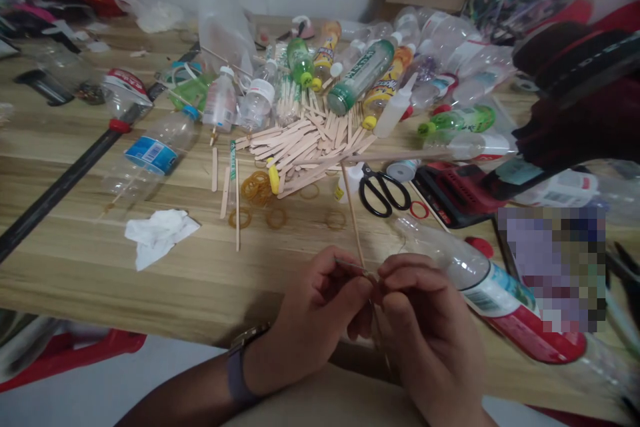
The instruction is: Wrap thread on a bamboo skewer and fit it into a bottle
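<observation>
My left hand (320, 313), with a watch at its wrist, pinches a thin wooden stick (354, 220) near its lower end. My right hand (430, 333) meets it there, fingertips closed around the same joint of the stick. The stick points up and away from my hands, and its far end meets another thin stick (400, 157) lying crosswise. Something thin and pale crosses at my fingertips, too small to make out. Beyond my hands are black-handled scissors (384, 191), a small white bottle (351, 183) and rubber bands (257, 188).
A pile of flat wooden sticks (305, 147) lies mid-table, with many plastic bottles behind it. A large bottle (500, 293) lies right of my hands, near a red and black power tool (465, 193). Crumpled tissue (160, 235) and a long black bar (65, 180) are at the left.
</observation>
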Available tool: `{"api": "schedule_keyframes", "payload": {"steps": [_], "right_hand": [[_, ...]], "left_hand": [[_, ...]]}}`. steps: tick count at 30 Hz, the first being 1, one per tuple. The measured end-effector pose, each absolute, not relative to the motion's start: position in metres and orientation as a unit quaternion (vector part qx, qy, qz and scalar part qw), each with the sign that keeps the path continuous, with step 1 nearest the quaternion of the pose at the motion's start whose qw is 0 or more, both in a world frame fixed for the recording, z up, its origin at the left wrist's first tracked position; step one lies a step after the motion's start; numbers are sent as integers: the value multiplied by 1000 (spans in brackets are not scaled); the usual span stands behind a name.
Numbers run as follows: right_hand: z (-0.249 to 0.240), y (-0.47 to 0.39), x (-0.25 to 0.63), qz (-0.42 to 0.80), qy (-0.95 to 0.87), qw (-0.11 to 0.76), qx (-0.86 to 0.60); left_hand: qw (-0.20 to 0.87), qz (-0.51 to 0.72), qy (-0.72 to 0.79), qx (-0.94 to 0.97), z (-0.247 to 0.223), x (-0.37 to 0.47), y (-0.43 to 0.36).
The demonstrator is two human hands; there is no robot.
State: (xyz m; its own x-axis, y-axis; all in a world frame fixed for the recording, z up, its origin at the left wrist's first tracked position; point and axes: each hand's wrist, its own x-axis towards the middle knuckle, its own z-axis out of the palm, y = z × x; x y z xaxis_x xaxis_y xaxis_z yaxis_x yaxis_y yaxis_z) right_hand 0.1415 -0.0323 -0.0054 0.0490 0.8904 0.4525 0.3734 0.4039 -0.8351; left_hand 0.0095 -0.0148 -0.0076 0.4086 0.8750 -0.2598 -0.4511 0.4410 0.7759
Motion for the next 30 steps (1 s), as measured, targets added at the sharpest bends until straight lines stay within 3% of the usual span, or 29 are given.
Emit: {"api": "schedule_keyframes", "payload": {"steps": [4, 11, 19, 26, 30], "right_hand": [[-7, -31, 145, 287, -625, 508, -518], [-5, -32, 153, 247, -677, 436, -540], [-13, -28, 155, 342, -684, 366, -530], [3, -12, 176, 137, -728, 390, -547], [22, 16, 178, 234, -739, 387, -499]], "left_hand": [[771, 448, 322, 318, -12, 11, -14], [757, 478, 326, 304, -16, 10, -12], [771, 470, 307, 302, -14, 10, -12], [780, 462, 322, 273, -12, 12, -8], [790, 464, 302, 265, -11, 13, -8]]}}
